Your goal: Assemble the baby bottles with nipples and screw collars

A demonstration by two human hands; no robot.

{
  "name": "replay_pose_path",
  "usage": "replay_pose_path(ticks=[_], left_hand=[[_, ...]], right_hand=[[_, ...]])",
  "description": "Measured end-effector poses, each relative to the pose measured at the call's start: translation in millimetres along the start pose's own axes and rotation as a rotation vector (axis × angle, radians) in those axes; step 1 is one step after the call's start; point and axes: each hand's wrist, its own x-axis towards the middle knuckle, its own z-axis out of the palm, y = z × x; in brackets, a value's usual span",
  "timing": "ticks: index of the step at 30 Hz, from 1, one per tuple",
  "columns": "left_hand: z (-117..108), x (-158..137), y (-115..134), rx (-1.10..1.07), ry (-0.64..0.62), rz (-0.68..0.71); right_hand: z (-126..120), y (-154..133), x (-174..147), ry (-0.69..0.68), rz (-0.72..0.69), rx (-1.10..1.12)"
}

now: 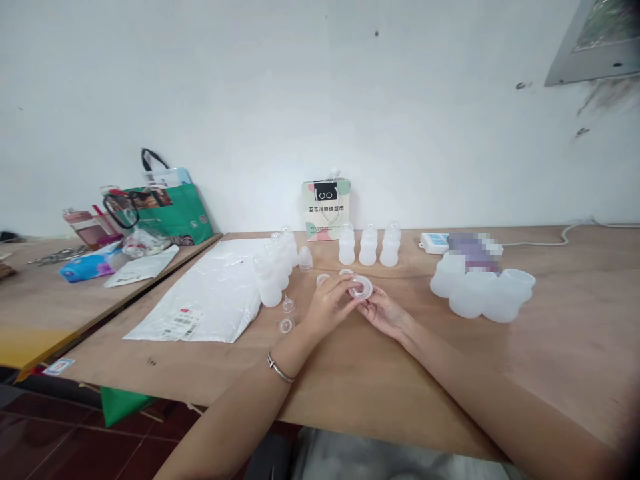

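Observation:
A whitish baby bottle collar ring (369, 293) is held up between both hands above the middle of the table. My left hand (327, 300) has its fingers closed on the ring's left side, with the fingertips at its opening. From the right and below, my right hand (384, 313) grips the same ring. Whether a nipple sits inside it cannot be made out. Two clear silicone nipples (289, 305) lie left of my left hand. Just behind my hands are another ring (346, 272) and a partly covered one (321, 278). A clear domed cap (305, 259) stands beyond them.
Three capped baby bottles (369, 248) stand at the back; several more (271, 290) line the left, beside a white plastic mailer (200, 293). Several open bottle bodies (467, 297) cluster right, near a white power strip (434, 243). A paper bag (327, 210) leans against the wall.

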Motion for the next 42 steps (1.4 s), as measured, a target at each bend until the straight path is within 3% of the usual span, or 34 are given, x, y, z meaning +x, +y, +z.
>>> replay_pose_path(ticks=[14,21,33,42], left_hand=[[2.5,-2.4,9.2,0.033,-0.034,-0.141],[4.3,4.7,21.0,-0.005,0.116,-0.337],[-0.7,2.8,19.7,-0.052,0.025,-0.167],[-1.2,3.7,2.6,-0.067,-0.151,-0.334]], right_hand=[[-0.6,3.7,1.7,0.022,-0.043,-0.170],[-1.3,8.5,0.2,0.065,-0.091,-0.157],[-4.0,5.4,-0.9,0.039,-0.054,-0.209],[-12.8,-1.4,1.7,0.145,-0.153,-0.329]])
